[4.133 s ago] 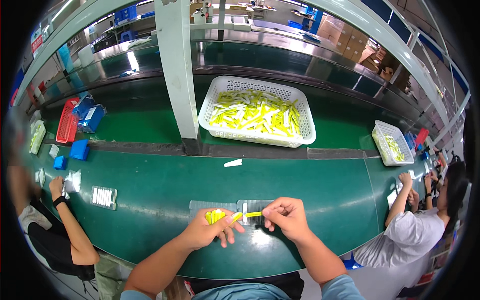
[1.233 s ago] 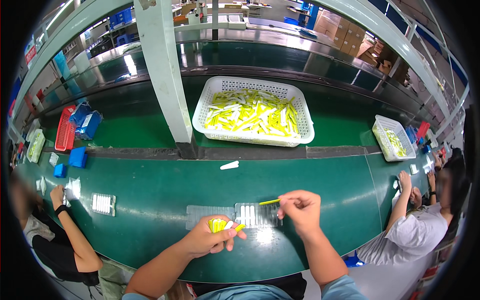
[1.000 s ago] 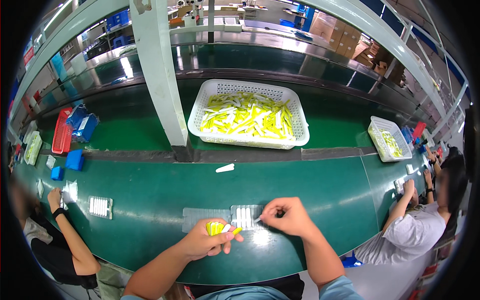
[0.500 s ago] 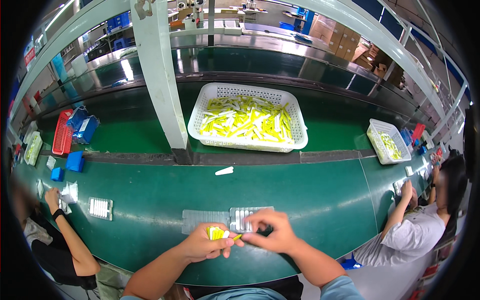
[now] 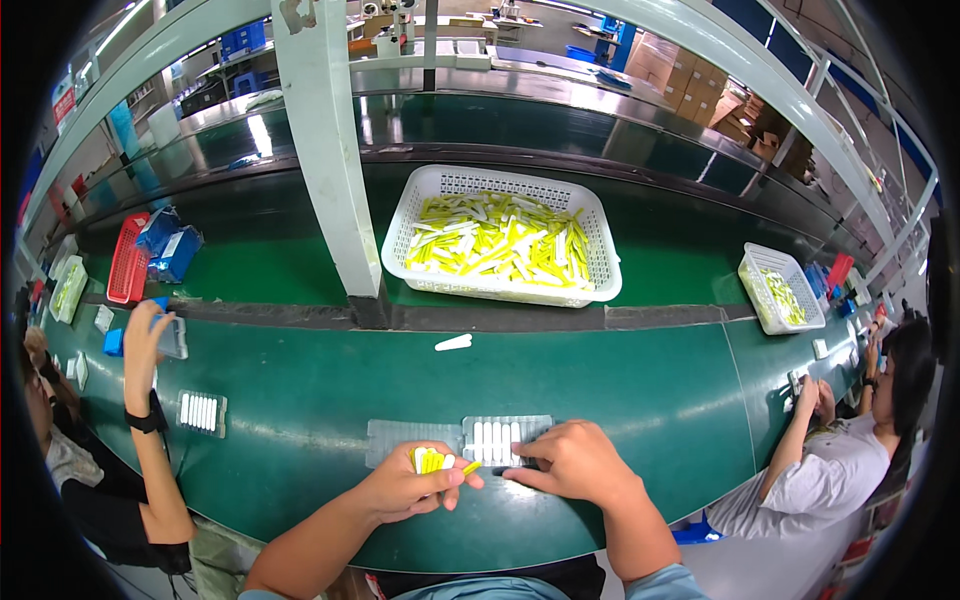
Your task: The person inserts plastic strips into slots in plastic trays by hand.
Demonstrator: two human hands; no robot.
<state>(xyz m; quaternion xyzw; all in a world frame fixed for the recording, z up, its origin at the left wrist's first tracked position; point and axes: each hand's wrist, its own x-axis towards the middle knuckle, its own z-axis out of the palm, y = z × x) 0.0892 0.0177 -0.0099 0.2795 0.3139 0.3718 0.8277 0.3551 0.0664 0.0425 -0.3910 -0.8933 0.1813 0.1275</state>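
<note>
The left hand (image 5: 415, 483) is closed around a small bundle of yellow and white sticks (image 5: 432, 461), near the front edge of the bench (image 5: 620, 400). The right hand (image 5: 575, 465) lies just beside it, fingers bent down on the front rim of a clear tray (image 5: 500, 437); whether it pinches a stick cannot be seen. The tray already carries a row of white pieces standing side by side. A second clear tray (image 5: 400, 438) touches it on the left and looks empty.

The step in hand seems to be the filling of the tray slots, one stick after another. The next move probably asks the right hand to take one stick from the bundle and to lay it straight in a free slot, without pushing the tray.

Further out, one loose white stick (image 5: 453, 343) lies near the middle of the bench. Behind it, a big white basket (image 5: 600, 255) full of sticks sits at the far side, next to a pale post (image 5: 325, 160). A smaller basket (image 5: 762, 300) is at the right. Other persons work at the left and right ends; a filled tray (image 5: 202, 411) lies near the left one. Nothing blocks the way between the hands.
</note>
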